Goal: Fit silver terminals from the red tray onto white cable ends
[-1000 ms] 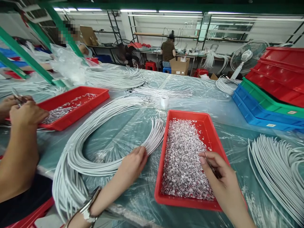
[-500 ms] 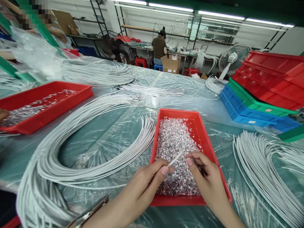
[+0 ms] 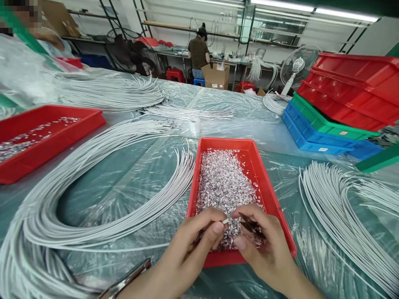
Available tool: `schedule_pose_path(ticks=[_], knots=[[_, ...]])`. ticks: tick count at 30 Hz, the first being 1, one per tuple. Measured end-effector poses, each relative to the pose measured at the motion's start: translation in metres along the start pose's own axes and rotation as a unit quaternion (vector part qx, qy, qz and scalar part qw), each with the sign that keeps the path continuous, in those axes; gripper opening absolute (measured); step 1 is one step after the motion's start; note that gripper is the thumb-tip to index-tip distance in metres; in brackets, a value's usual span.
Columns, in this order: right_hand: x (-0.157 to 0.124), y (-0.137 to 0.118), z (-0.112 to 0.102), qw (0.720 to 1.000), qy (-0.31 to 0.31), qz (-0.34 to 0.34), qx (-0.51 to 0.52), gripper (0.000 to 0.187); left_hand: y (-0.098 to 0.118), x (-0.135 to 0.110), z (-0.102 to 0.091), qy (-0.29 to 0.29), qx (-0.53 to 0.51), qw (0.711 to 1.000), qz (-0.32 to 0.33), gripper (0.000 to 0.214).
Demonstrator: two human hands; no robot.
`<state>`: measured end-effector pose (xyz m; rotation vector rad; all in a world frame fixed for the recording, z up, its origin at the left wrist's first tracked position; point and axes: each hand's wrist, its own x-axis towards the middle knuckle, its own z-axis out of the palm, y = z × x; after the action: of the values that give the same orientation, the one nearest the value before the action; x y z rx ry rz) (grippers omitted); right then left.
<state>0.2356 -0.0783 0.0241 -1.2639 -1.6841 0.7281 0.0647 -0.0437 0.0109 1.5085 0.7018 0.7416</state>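
My left hand (image 3: 199, 238) pinches a white cable (image 3: 225, 221) close to its end, and a short length of it sticks out past thumb and forefinger. Facing it, my right hand (image 3: 264, 245) has its forefinger near the cable tip and its thumb spread lower. A small dark tool (image 3: 247, 225) with pointed parts sits within the right fingers; its exact kind is unclear. Both hands hover over a red tray (image 3: 272, 187) filled with small shiny silvery pieces (image 3: 224, 178). The right palm is partly hidden.
A large coil of white cables (image 3: 40, 199) lies left of the tray, another bundle (image 3: 333, 207) to the right. A second red tray (image 3: 52, 145) stands far left. Stacked red, green and blue bins (image 3: 346, 95) rise at back right. A white roll (image 3: 195, 125) stands behind the tray. A person (image 3: 198, 52) sits beyond.
The cable end now shows much shorter past my left fingers. My right thumb and forefinger have spread apart, exposing the dark tool. The view has shifted slightly right.
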Motion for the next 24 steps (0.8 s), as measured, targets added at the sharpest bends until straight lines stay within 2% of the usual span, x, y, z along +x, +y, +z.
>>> schedule_pose_path(ticks=[4, 9, 13, 18, 24], knots=[[-0.0008, -0.0008, -0.0012, 0.999, 0.003, -0.039, -0.026, 0.011, 0.0007, 0.0006, -0.0011, -0.017, -0.006, 1.000, -0.021, 0.027], [0.0035, -0.0022, -0.0028, 0.998, -0.041, -0.023, -0.052, 0.008, -0.0022, -0.0031, -0.0033, -0.019, -0.014, 0.999, -0.038, 0.031], [0.0044, -0.0025, -0.0016, 0.997, -0.049, -0.016, -0.057, 0.006, -0.0024, -0.0041, -0.0042, -0.020, -0.015, 0.999, -0.038, 0.032], [0.0031, -0.0002, 0.0017, 0.997, -0.052, -0.003, -0.064, 0.007, -0.0001, -0.0036, -0.0055, -0.018, 0.019, 0.999, -0.018, 0.032], [0.0056, -0.0043, -0.0005, 0.994, -0.089, 0.018, -0.055, 0.008, -0.0031, -0.0078, -0.0076, -0.019, 0.111, 0.994, -0.007, 0.026]])
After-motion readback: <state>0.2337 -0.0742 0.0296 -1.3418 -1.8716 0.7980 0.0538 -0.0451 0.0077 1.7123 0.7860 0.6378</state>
